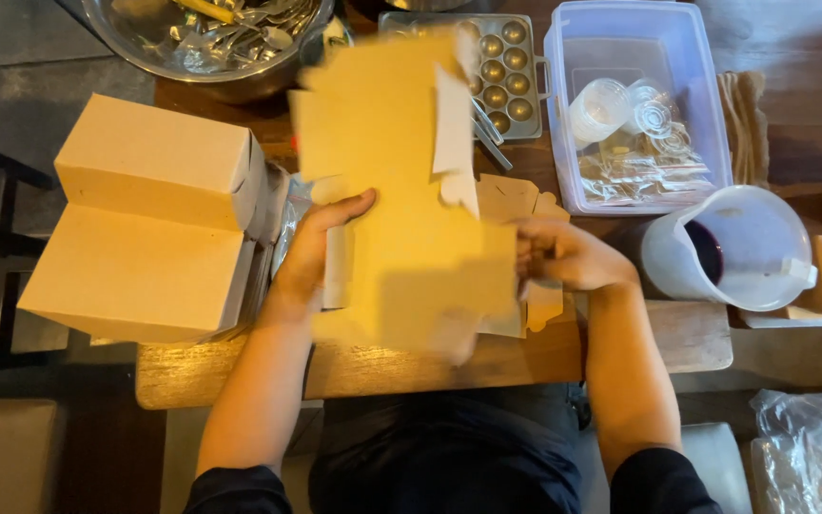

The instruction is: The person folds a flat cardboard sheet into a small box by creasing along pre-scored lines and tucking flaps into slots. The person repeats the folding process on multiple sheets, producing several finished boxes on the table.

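I hold a flat, unfolded yellow cardboard box blank (401, 190) upright over the wooden table (240, 376). My left hand (311, 252) grips its left edge with the thumb on the front. On the other side, my right hand (563, 252) has its fingers curled on the blank's right edge. The blank is motion-blurred. More flat blanks (511, 200) lie on the table behind it, partly hidden.
Two assembled pale boxes (149, 224) are stacked at the left. At the back stand a metal bowl (211, 43) of utensils, a moulded metal tray (506, 71) and a clear plastic bin (635, 105) holding cups and packets. A white pitcher (734, 247) with dark liquid is at the right.
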